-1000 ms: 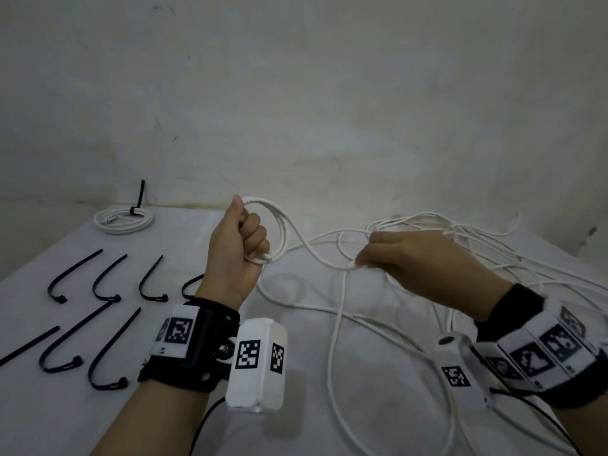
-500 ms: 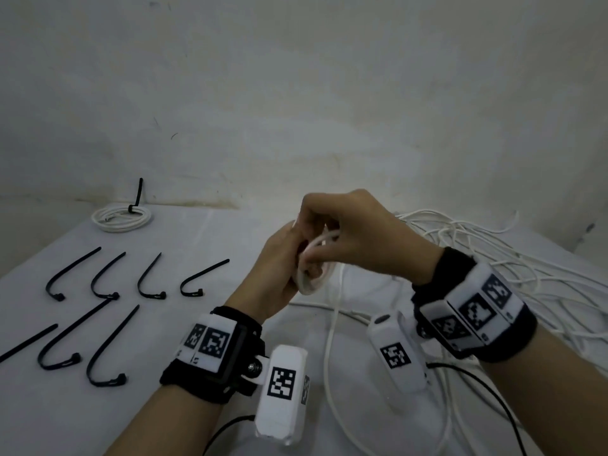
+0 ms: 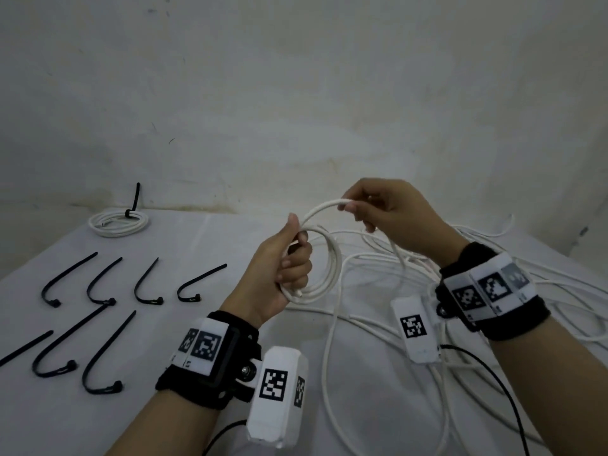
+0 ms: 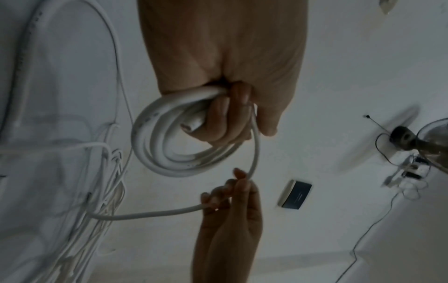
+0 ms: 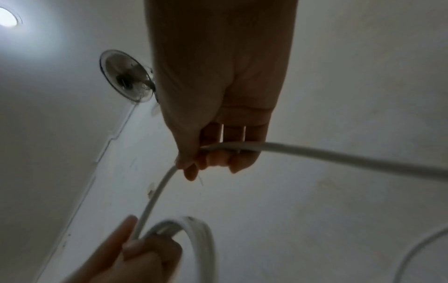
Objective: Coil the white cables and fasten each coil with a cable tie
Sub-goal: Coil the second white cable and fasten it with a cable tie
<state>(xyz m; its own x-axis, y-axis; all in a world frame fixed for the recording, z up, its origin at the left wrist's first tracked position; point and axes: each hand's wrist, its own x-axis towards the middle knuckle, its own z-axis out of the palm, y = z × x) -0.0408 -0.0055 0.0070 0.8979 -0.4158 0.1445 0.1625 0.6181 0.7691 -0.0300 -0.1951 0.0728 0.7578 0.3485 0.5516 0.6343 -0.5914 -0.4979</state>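
On the table, the tangle of white cables sprawls toward the right edge. Above its middle, the left hand grips the upright coil. The right hand, higher and just right, pinches the cable run, which arcs leftward to the coil's top, ready to lay over.
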